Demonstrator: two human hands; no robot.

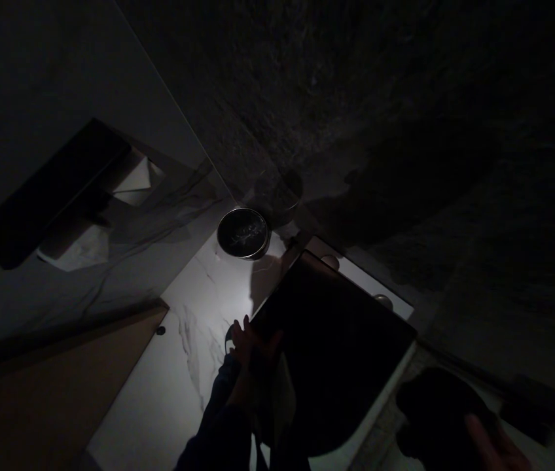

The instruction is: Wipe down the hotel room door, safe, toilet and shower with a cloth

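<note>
The scene is very dark. My left hand (250, 343), in a dark sleeve, grips the left edge of a black toilet lid (341, 347), with the thumb on top and the fingers curled around the rim. The lid lies over a white toilet body (385, 399). At the bottom right, my right hand (493, 448) is partly visible and seems to hold a dark rounded mass (437, 409) that I cannot make out.
A round bin with a shiny metal rim (243, 233) stands on the pale marbled floor (194, 340) behind the toilet. A dark paper holder (46, 196) with white paper (78, 248) is fixed to the left wall. A brown panel (61, 386) fills the lower left.
</note>
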